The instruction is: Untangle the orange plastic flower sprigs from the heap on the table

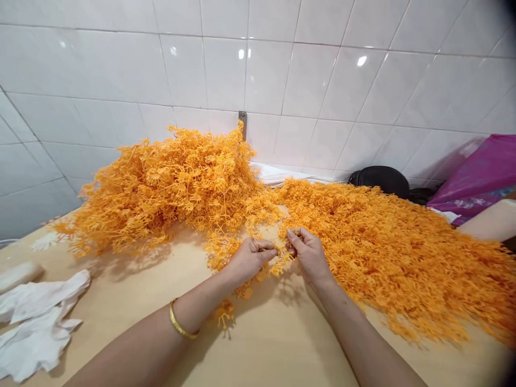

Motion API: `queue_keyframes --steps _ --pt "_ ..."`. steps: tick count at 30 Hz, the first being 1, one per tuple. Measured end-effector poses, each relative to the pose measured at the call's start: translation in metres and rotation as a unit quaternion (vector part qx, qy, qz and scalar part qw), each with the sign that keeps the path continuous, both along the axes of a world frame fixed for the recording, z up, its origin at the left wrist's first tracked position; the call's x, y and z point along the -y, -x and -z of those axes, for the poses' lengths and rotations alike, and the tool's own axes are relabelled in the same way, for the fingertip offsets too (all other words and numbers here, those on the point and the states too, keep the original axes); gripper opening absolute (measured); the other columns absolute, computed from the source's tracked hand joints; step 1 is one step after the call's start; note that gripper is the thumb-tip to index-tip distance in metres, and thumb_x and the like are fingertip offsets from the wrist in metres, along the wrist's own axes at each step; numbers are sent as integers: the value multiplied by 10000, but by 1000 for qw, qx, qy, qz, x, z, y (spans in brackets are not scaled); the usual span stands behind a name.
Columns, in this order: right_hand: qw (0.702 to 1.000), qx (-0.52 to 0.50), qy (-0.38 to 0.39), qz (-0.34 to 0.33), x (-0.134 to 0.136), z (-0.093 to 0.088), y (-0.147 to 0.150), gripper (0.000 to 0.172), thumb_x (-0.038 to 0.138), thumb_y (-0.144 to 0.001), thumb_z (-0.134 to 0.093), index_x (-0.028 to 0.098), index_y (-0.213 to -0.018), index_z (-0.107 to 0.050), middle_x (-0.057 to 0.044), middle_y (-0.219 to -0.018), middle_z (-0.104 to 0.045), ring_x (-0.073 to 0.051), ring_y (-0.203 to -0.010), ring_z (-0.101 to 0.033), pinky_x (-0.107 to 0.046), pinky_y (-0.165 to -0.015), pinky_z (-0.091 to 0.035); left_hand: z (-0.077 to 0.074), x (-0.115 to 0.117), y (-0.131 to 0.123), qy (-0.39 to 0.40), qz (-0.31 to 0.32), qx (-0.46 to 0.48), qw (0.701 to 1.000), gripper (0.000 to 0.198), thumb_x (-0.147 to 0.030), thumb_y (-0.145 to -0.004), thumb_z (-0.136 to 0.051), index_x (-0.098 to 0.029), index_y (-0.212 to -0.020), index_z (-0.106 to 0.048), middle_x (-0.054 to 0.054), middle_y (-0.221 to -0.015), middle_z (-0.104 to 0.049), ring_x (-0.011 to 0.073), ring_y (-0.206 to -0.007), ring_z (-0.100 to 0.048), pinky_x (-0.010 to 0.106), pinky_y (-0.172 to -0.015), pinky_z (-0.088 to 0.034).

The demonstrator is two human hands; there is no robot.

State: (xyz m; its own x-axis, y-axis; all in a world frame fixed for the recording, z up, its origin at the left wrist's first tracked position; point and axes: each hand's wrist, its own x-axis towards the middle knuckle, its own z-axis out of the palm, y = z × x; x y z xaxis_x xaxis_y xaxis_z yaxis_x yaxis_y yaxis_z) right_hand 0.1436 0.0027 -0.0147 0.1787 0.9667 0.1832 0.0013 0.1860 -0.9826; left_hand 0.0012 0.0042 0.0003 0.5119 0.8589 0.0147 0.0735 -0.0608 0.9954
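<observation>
Sprig (245, 293) of orange plastic, pinched by left hand (250, 258) and right hand (307, 256), slants lengthwise down-left.

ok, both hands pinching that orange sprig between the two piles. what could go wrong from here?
1. The orange sprig, pinched by the left hand and right hand, hangs among loose pieces; it may snag and drag them along.
2. The left pile and right pile nearly meet behind the hands, so they could mix.
3. The hands are bare and the white gloves lie aside; thin tips might scratch.
</observation>
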Motion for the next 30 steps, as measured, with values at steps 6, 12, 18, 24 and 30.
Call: queue_keyframes --steps 6,12,18,24,30 --pt "985 -134 28 109 -9 -6 -20 332 478 -627 -561 220 -630 -351 68 -506 -404 -54 -367 -329 -198 -351 -273 1 3 2 18 -12 -23 999 276 -397 -635 -551 -147 -544 -478 -74 -393 -291 32 -359 -194 209 -381 -119" --pt "999 -8 25 -17 2 -14 -21 244 399 -657 -592 204 -794 -538 59 -519 -421 -63 -426 -360 -203 -414 -288 10 0 2 22 -24 -32 999 260 -387 -650 -532 -154 -554 -466 -75 -396 -299 36 -363 -222 200 -385 -144" --pt "965 175 11 -197 11 -16 -2 156 328 -694 -569 179 -656 -588 16 -647 -540 -117 -636 -480 -234 -603 -359 14 -2 1 -2 -27 -24 999 258 -361 -665 -525 -147 -544 -445 -79 -422 -264 32 -392 -177 203 -394 -132" --pt "999 22 -10 -21 1 -2 5 184 314 -679 -557 185 -563 -498 48 -519 -434 -78 -471 -378 -212 -463 -306 11 -3 2 -3 -33 -18 999 241 -341 -675 -518 -139 -554 -465 -73 -428 -281 34 -394 -212 200 -402 -151" --pt "995 -90 -12 30 0 -5 1 253 389 -651 -591 181 -587 -463 56 -518 -428 -63 -439 -380 -190 -410 -318 10 0 -1 -16 -70 6 997 273 -370 -669 -518 -141 -533 -457 -64 -449 -309 42 -418 -235 203 -422 -178"
